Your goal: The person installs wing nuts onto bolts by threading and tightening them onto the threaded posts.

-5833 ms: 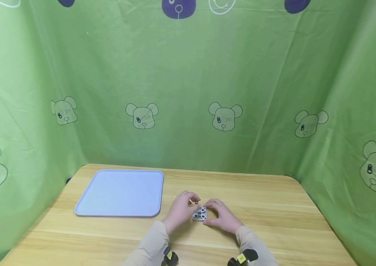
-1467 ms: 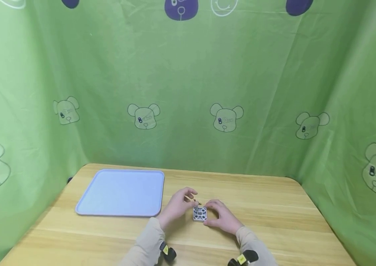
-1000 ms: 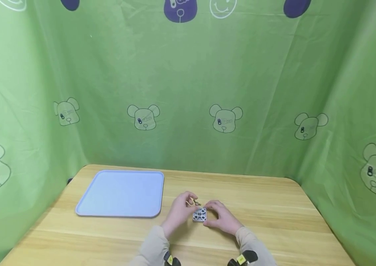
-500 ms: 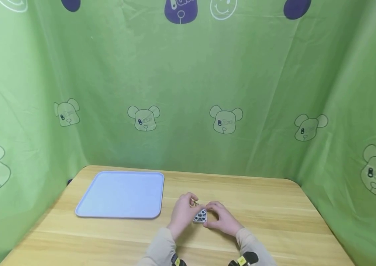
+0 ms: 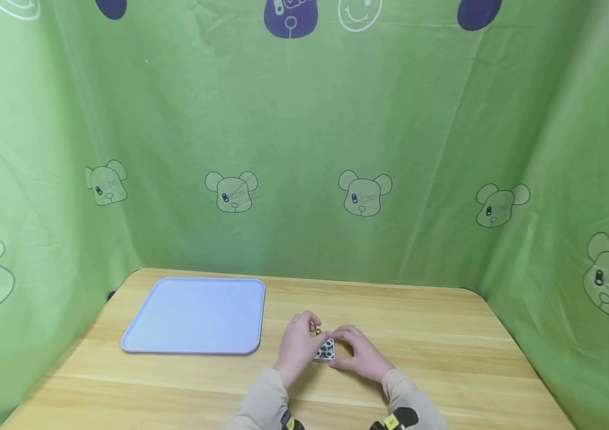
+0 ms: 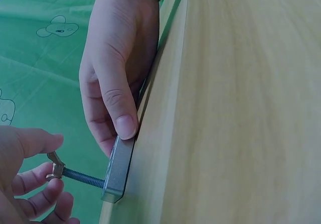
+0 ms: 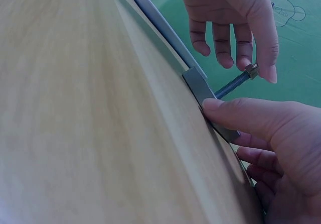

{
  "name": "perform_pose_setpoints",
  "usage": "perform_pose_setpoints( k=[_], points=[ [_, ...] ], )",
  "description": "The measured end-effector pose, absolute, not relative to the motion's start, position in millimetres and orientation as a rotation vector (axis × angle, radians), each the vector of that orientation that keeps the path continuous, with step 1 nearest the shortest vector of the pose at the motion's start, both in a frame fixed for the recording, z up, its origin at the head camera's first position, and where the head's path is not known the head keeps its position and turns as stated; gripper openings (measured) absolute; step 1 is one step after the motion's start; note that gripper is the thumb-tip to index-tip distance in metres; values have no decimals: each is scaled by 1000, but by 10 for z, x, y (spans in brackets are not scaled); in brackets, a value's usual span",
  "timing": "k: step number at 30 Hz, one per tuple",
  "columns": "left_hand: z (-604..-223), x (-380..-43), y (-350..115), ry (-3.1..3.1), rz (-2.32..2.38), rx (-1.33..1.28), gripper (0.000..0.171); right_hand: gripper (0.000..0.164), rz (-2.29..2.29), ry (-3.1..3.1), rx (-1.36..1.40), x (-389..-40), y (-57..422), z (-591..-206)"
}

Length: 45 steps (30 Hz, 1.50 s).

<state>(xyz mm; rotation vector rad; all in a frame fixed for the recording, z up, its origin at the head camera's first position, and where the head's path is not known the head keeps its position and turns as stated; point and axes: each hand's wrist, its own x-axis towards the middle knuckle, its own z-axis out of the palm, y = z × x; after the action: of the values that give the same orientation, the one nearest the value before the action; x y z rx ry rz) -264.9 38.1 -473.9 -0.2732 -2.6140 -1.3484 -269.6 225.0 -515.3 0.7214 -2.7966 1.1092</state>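
i am noting the left hand (image 5: 296, 345), looser-fingered a moment ago, now pinching the wing nut (image 6: 57, 169) atop the bolt (image 6: 83, 177) rising from the block (image 5: 327, 351); i am judging this a renewed turning grip. the right hand (image 5: 360, 353) is gripping the block's right side.

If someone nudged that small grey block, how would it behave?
The block probably wouldn't roll: it sits flat and has straight edges. It looks stiff, and perhaps heavy for its size, given its grey, metallic-looking side. A push high on the bolt standing up from it might tip it.
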Motion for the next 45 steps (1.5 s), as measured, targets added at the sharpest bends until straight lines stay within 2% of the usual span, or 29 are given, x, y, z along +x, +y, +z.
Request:
perform_pose_setpoints(
  k=[29, 45],
  points=[
    [-4731, -2694, 264, -2655, -1283, -487, 23, 56, 1136, -2813, 693, -2702, 2242, -5164],
    [-4734, -2723, 250, -2687, -1351, -427, 30, 58, 1125, -2824, 676, -2707, 2238, -5164]
  ],
)
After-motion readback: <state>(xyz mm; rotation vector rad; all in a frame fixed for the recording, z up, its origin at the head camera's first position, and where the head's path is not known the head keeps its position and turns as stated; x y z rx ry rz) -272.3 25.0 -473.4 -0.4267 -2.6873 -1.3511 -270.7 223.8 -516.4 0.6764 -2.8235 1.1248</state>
